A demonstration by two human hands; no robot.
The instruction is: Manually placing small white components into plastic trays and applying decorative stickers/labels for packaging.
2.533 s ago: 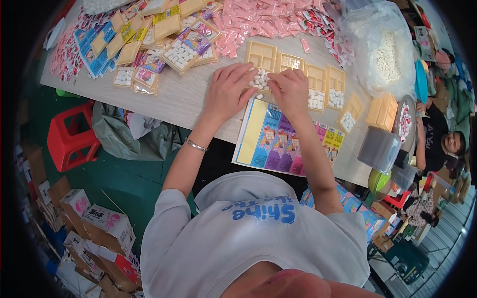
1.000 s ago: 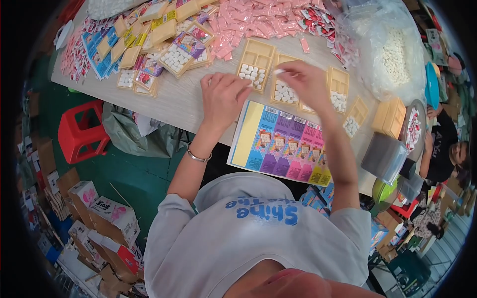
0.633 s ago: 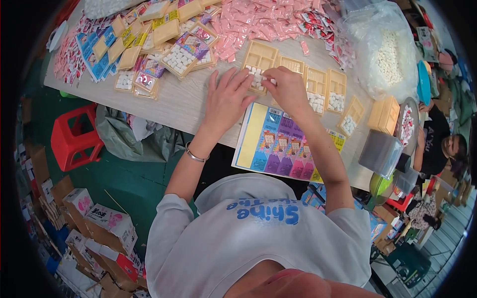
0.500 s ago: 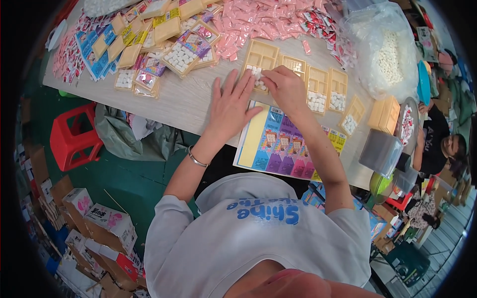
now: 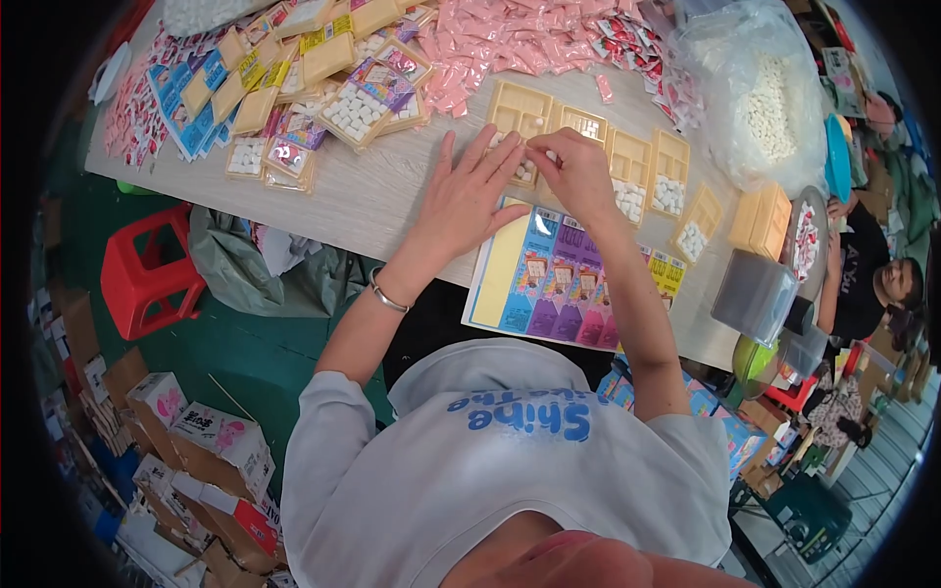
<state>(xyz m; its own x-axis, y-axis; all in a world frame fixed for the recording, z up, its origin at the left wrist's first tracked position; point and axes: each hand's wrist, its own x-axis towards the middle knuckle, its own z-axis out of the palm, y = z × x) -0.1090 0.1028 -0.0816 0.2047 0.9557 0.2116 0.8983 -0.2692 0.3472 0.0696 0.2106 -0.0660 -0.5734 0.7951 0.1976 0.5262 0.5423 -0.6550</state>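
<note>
Head view, left hand: the left hand [image 5: 469, 191] is lying open and flat, fingers spread, on the surface [image 5: 382, 201], its fingertips reaching the near edge of the yellow compartment tray [image 5: 520, 113].
Head view, right hand: the right hand [image 5: 578, 171] is pinching at small white tablets [image 5: 524, 169] at the front of that tray; what exactly is sitting between the fingertips is too small to tell.
Head view, done so far: filled trays [image 5: 669, 181] to the right are already holding white pieces, and finished packs [image 5: 361, 103] are piling up at the far left.
Head view, left to do: the tray under the hands is looking partly filled; a big clear bag of white tablets [image 5: 760, 103] and a heap of pink sachets [image 5: 510, 39] are waiting.
Head view, near edge: a colourful printed card sheet [image 5: 554, 279] is lying under the right forearm.
</note>
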